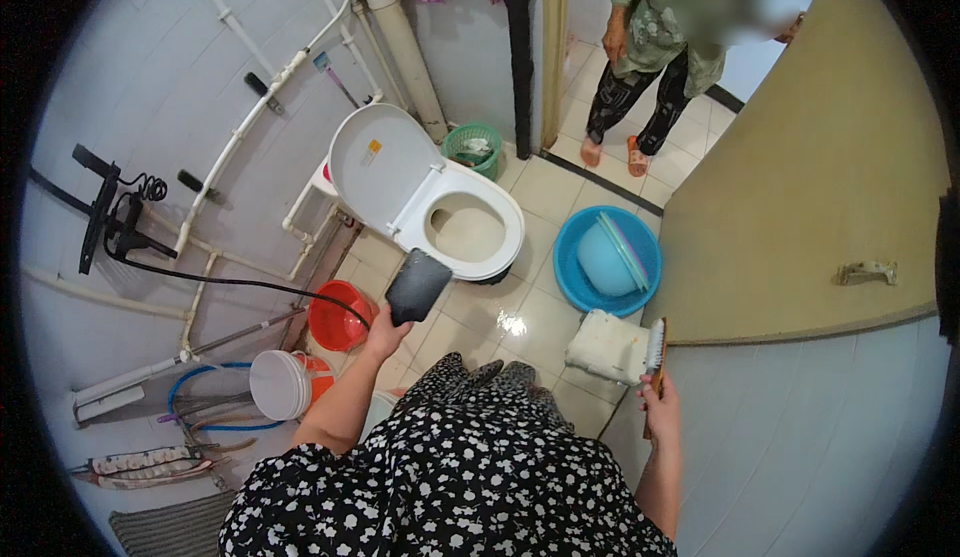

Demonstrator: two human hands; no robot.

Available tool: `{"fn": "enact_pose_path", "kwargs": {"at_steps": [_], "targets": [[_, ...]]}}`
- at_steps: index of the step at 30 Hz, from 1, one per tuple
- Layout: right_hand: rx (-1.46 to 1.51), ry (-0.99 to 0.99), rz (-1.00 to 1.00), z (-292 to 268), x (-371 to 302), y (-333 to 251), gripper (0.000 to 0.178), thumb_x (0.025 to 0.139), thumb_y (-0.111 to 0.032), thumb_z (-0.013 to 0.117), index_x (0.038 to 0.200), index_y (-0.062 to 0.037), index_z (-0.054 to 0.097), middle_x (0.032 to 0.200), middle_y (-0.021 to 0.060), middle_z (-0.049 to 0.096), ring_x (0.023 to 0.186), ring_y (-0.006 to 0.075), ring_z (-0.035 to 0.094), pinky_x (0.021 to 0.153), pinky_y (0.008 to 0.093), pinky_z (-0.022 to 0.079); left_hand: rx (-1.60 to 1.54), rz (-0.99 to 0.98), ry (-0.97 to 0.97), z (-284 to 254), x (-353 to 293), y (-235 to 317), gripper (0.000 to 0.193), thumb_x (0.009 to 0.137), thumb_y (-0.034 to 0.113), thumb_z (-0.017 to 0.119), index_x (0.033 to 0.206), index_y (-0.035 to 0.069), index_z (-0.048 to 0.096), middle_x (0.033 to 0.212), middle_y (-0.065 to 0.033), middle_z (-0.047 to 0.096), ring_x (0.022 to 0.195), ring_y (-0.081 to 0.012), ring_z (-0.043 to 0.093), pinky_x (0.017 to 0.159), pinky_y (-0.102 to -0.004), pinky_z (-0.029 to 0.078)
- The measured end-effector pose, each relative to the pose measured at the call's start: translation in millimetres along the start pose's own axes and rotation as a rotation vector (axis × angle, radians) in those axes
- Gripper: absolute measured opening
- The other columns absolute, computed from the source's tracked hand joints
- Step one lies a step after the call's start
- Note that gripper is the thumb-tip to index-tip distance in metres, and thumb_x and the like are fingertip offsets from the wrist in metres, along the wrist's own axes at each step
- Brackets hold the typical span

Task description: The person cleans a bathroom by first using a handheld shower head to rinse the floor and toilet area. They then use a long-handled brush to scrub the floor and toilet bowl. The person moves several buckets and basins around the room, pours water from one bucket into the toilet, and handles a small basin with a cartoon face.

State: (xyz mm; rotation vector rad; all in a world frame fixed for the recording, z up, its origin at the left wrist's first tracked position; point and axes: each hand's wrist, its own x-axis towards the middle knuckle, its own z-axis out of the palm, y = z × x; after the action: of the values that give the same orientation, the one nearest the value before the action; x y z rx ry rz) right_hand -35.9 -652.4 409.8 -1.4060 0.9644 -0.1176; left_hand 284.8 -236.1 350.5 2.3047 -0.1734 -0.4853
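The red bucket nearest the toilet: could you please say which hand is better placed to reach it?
Probably the left hand: it appears nearer the red bucket, though holding a dark flat object. The right hand, farther off, holds a white-bristled brush.

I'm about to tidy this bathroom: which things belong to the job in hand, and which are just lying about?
In use, it seems:
dark flat object, in the left hand
brush, in the right hand

Apparently just lying about:
red bucket
blue basin
green basket
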Motion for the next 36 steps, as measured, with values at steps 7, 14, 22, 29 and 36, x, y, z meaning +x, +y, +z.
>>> {"fn": "enact_pose_path", "kwargs": {"at_steps": [7,14,22,29,36], "targets": [[-0.136,-0.089,-0.017,51.8,62.0,-47.6,0.047,0.084,0.000,0.044,0.129,-0.0095,0.037,0.102,0.0054,0.057,0.076,0.0127,0.057,0.056,0.0238,0.045,-0.134,-0.001,0.104,-26.6,28.4,-26.3,0.049,0.072,0.012,0.065,0.114,-0.002,0.043,0.097,-0.0130,0.058,0.088,-0.0246,0.056,0.079,-0.0320,0.044],[-0.187,-0.111,-0.043,108.0,149.5,-110.4,0.054,0.082,-0.004,0.049,0.133,-0.0069,0.031,0.105,0.0058,0.056,0.078,0.0138,0.056,0.061,0.0273,0.046,-0.166,0.074,0.080,-56.2,77.1,9.2,0.044,0.071,0.012,0.064,0.109,-0.002,0.047,0.100,-0.0161,0.058,0.092,-0.0273,0.055,0.081,-0.0344,0.043],[-0.285,-0.068,-0.123,141.7,244.0,-171.2,0.055,0.079,-0.010,0.056,0.131,-0.0047,0.036,0.099,0.0075,0.060,0.083,0.0181,0.058,0.074,0.0293,0.046,-0.264,0.063,0.050,-73.6,131.8,17.6,0.044,0.071,0.005,0.063,0.111,-0.002,0.045,0.097,-0.0122,0.057,0.089,-0.0212,0.056,0.078,-0.0311,0.044],[-0.656,0.052,-0.316,123.8,331.5,-212.3,0.036,0.078,-0.015,0.055,0.112,-0.0062,0.050,0.102,0.0183,0.058,0.094,0.0326,0.056,0.081,0.0381,0.043,-0.340,0.105,0.016,-71.2,165.1,40.8,0.048,0.073,0.001,0.061,0.117,0.000,0.042,0.101,-0.0097,0.056,0.088,-0.0181,0.054,0.076,-0.0293,0.043],[-0.848,0.177,-0.167,60.6,433.2,-224.4,0.045,0.075,-0.006,0.046,0.120,-0.0103,0.047,0.113,0.0175,0.053,0.103,0.0345,0.052,0.085,0.0416,0.044,-0.318,-0.004,0.040,-67.7,156.2,78.1,0.049,0.077,-0.001,0.057,0.122,-0.001,0.039,0.108,-0.0089,0.053,0.093,-0.0179,0.051,0.081,-0.0264,0.040]]}}
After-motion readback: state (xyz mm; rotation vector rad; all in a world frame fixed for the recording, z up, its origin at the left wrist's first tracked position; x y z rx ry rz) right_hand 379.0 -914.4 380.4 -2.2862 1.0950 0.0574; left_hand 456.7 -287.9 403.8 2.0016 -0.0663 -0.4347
